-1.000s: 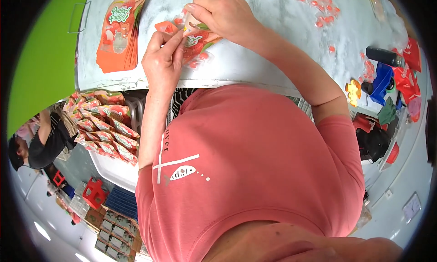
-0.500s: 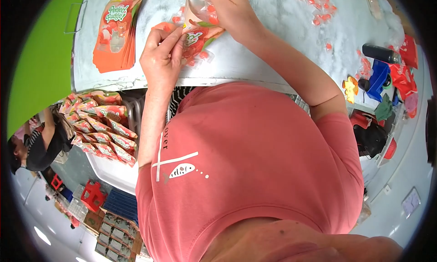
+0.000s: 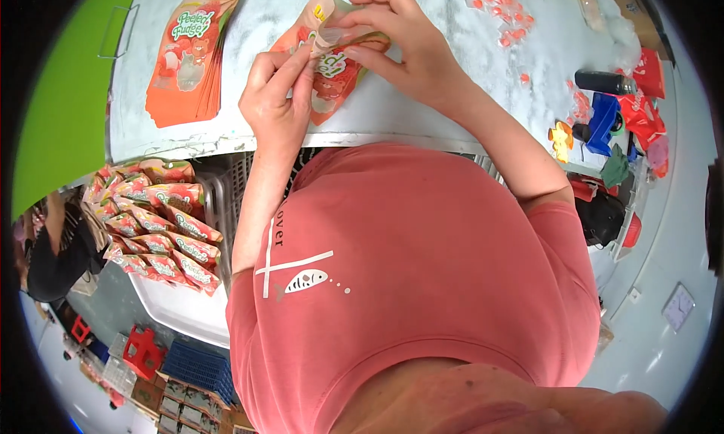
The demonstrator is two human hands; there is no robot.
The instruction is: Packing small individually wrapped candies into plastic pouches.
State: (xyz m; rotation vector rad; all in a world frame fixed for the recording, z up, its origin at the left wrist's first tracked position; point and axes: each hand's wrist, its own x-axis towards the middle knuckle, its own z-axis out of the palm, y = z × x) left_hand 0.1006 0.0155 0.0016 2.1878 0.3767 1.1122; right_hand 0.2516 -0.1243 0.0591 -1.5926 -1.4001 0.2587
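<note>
I am holding an orange printed plastic stand-up pouch [image 3: 332, 64] over the near edge of the pale marble-patterned table [image 3: 422, 110]. My left hand [image 3: 275, 102] is pinching its left side, and my right hand [image 3: 407, 49] is pinching the mouth, which is gaping open. By my reckoning this pouch is only partway done. A stack of flat orange pouches [image 3: 185, 61] is waiting near the table's left edge, and finished-looking pouches are filling a white tray [image 3: 177, 309] below it. Small red pieces [image 3: 505, 19] are lying scattered toward the far right.
</note>
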